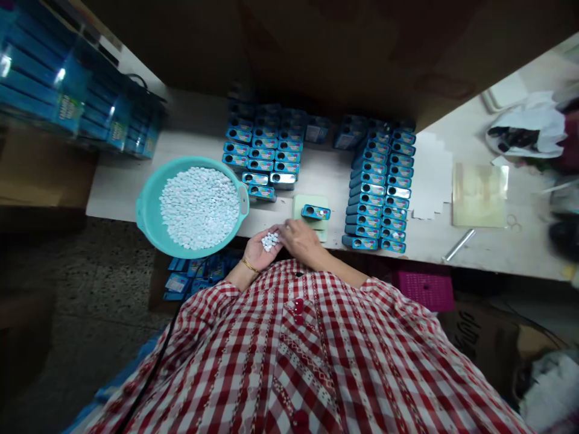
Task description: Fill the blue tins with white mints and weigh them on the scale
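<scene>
My left hand [257, 253] is cupped palm up at the table's front edge, holding a small heap of white pellets [270, 242]. Over the heap's right side, my right hand [302, 242] has its fingers bent together; whatever is between them is hidden. Just beyond my right hand, a blue tin [315, 212] with a dark round opening stands on a pale green scale [298, 206]. To the left, a turquoise basin [148, 202] contains a large mass of similar pellets.
Rows of blue tins [261, 154] stand behind the scale, with more tin rows [365, 211] to its right. Large blue packs [40, 78] are stacked at far left. A metal tube [459, 245] lies at right. Below the table are a magenta basket [425, 289] and a box of blue tins.
</scene>
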{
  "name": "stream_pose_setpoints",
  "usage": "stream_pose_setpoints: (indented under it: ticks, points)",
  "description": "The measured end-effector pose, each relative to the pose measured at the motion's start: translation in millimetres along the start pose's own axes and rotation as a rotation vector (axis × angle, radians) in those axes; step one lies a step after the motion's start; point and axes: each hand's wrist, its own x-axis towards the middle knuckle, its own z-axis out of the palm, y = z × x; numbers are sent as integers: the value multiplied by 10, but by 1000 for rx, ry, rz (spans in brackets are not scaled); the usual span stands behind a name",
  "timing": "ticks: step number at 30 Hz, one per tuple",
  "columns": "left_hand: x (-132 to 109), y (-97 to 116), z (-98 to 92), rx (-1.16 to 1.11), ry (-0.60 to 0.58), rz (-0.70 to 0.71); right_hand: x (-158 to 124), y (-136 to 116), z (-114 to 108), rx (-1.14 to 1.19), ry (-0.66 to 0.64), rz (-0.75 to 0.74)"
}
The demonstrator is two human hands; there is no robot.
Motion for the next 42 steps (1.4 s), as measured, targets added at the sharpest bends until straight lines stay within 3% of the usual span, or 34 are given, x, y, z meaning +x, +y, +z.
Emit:
stream_pose_setpoints:
  ticks: [3, 6, 10, 16, 23, 28, 32, 37, 42]
  points:
    - [-55, 5, -95, 4, 88, 8, 49, -302, 156, 85, -26, -128]
    - [-105, -16, -178, -4, 106, -5, 84, -431, 272, 88, -63, -183]
    - [-127, -41, -244, -8, 57, -40, 97, -408, 292, 87, -86, -228]
    - [-90, -24, -221, -3, 96, -46, 102, -298, 182, 169, -136, -156]
    - [-3, -20, 92, 43, 31, -39, 58, -158, -47, 186, -84, -17]
    - [88, -30, 437, 69, -78, 7, 85, 254, -183, 324, 32, 93]
    - [194, -89, 626, 77, -75, 29, 65, 544, -175, 400, 159, 187]
    - [320, -157, 748, 63, -45, 71, 10, 684, -110, 394, 249, 269]
    - [391, -169, 738, 68, -24, 121, -15, 707, -71, 349, 255, 285]
